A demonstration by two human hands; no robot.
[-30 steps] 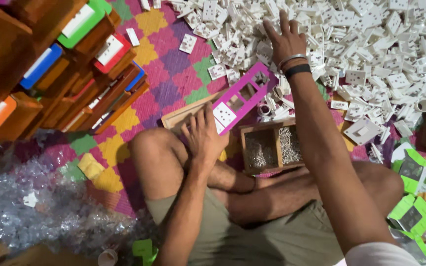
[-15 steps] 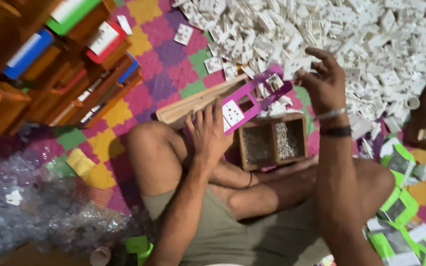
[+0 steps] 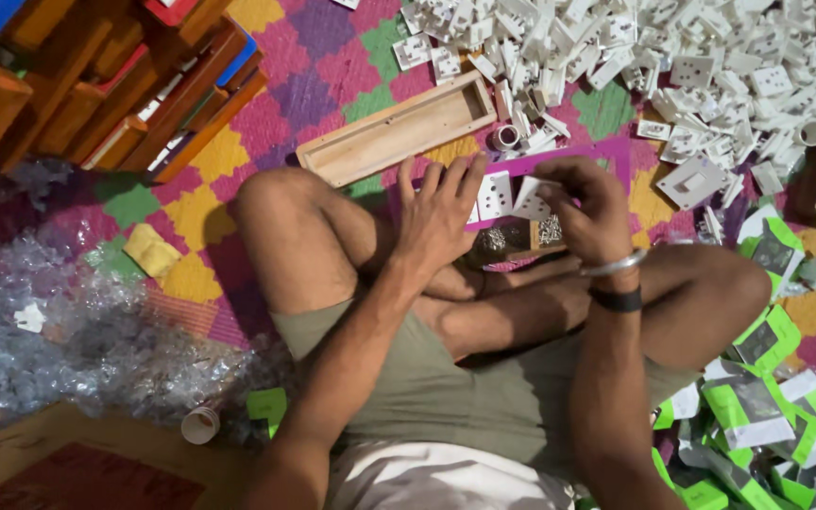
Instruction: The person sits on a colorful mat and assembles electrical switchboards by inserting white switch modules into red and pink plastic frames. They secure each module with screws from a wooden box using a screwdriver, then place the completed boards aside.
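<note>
1. Fingers: right hand (image 3: 586, 210) fingers curled, pinching a white socket piece (image 3: 531, 196) by its right edge. Left hand (image 3: 441, 215) fingers spread and straight, lying flat on the magenta frame (image 3: 573, 159), tips touching a second white socket plate (image 3: 494, 195) seated in it; not closed on anything.
2. Change: a second ago the right hand was stretched far out into the white parts pile (image 3: 710, 57); half a second ago it was lifting back with something small. Now it is near, over the lap, piece just beside the seated plate. Left hand stayed on the frame throughout. Judged: fetch is over, a fresh piece is at the frame next to the fitted one.
3. Orientation: held piece tilted, face up toward the camera, upper corner leaning right and far; roughly square, so no clear long axis. Frame's long axis runs left-right, right end slightly farther.
4. Just under the hands: small wooden tray of shiny screws (image 3: 521, 234), mostly hidden.
5. Farther left: long empty wooden box (image 3: 399, 130), lying diagonal.
6. Farthest: the parts pile on the patterned mat (image 3: 266, 123).
</note>
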